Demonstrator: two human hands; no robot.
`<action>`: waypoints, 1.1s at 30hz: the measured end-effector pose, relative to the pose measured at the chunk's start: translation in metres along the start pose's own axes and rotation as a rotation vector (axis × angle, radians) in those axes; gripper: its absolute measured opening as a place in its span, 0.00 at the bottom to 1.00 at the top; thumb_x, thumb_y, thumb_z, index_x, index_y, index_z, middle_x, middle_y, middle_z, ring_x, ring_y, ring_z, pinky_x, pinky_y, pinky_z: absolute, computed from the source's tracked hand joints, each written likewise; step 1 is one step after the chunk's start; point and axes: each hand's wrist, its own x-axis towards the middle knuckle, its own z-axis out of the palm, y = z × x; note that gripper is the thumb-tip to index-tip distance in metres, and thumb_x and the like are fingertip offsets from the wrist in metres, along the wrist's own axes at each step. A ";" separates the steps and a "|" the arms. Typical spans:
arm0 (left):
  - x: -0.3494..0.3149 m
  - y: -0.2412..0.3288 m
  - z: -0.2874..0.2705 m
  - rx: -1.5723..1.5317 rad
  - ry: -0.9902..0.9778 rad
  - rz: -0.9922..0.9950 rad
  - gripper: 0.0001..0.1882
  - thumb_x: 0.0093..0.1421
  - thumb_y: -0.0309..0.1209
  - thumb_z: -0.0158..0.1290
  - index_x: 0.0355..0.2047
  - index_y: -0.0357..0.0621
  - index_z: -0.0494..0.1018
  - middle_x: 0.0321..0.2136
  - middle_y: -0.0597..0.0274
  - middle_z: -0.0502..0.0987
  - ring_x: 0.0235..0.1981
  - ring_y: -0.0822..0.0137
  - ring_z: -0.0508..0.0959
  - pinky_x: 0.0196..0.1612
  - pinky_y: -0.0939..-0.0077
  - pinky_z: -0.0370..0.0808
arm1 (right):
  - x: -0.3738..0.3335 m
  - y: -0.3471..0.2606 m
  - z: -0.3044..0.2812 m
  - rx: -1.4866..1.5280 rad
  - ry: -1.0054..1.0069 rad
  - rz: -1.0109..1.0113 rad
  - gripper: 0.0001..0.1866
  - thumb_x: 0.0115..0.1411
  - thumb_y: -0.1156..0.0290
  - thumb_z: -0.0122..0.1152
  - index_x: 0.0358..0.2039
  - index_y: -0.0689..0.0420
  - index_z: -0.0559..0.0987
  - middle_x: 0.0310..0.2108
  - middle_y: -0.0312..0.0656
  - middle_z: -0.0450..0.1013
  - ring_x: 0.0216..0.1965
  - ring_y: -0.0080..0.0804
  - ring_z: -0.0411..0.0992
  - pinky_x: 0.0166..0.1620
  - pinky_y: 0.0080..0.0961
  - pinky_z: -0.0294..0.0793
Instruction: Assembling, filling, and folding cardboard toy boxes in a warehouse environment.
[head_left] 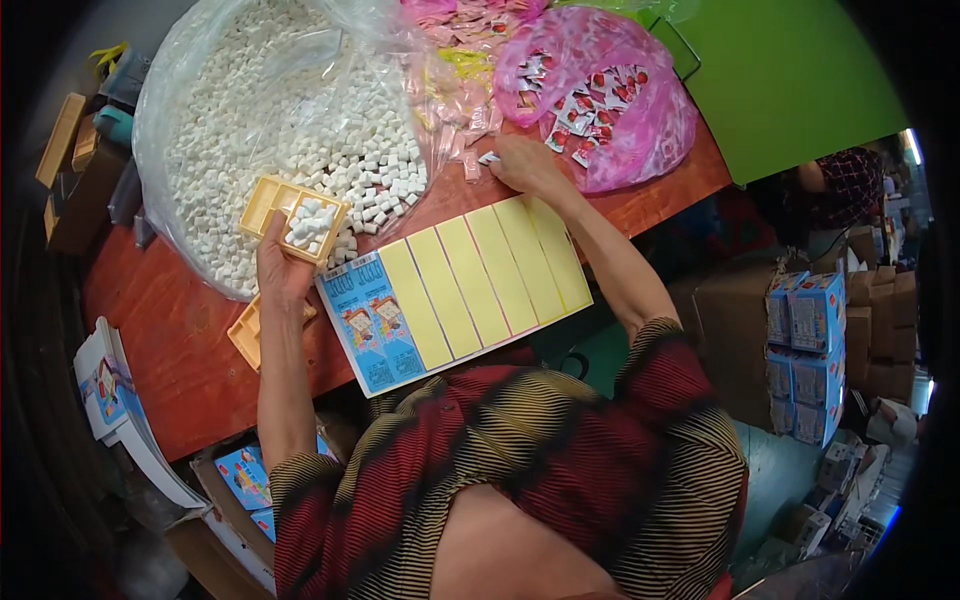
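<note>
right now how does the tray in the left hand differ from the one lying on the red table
The held tray is gripped by the left hand; the table tray lies on the red table. The held tray has white cubes in one compartment; the table tray shows none in its visible part. Both are yellowish.

White-cube bag (158, 130) — cut by top edge; lower tray (244, 337) — part-hidden behind left wrist (284, 308).
</note>
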 end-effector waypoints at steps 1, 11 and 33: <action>0.000 -0.001 0.000 -0.004 0.001 0.005 0.19 0.56 0.32 0.43 0.46 0.36 0.58 0.44 0.50 0.66 0.45 0.54 0.67 0.48 0.55 0.66 | 0.002 0.001 -0.007 0.029 -0.087 0.011 0.14 0.46 0.63 0.50 0.27 0.62 0.69 0.25 0.50 0.68 0.31 0.45 0.68 0.33 0.39 0.65; -0.002 -0.005 -0.004 0.031 -0.013 0.013 0.19 0.57 0.33 0.41 0.46 0.33 0.58 0.43 0.48 0.67 0.43 0.54 0.69 0.45 0.58 0.68 | -0.005 -0.036 0.012 0.205 0.075 0.039 0.22 0.44 0.55 0.58 0.29 0.63 0.68 0.29 0.55 0.69 0.34 0.51 0.67 0.34 0.40 0.66; -0.008 0.005 -0.012 0.086 -0.053 -0.007 0.20 0.54 0.29 0.46 0.47 0.37 0.58 0.42 0.52 0.67 0.43 0.57 0.69 0.46 0.57 0.68 | 0.097 0.004 -0.022 0.320 0.427 0.062 0.15 0.44 0.67 0.53 0.31 0.64 0.70 0.28 0.54 0.69 0.31 0.44 0.69 0.34 0.34 0.67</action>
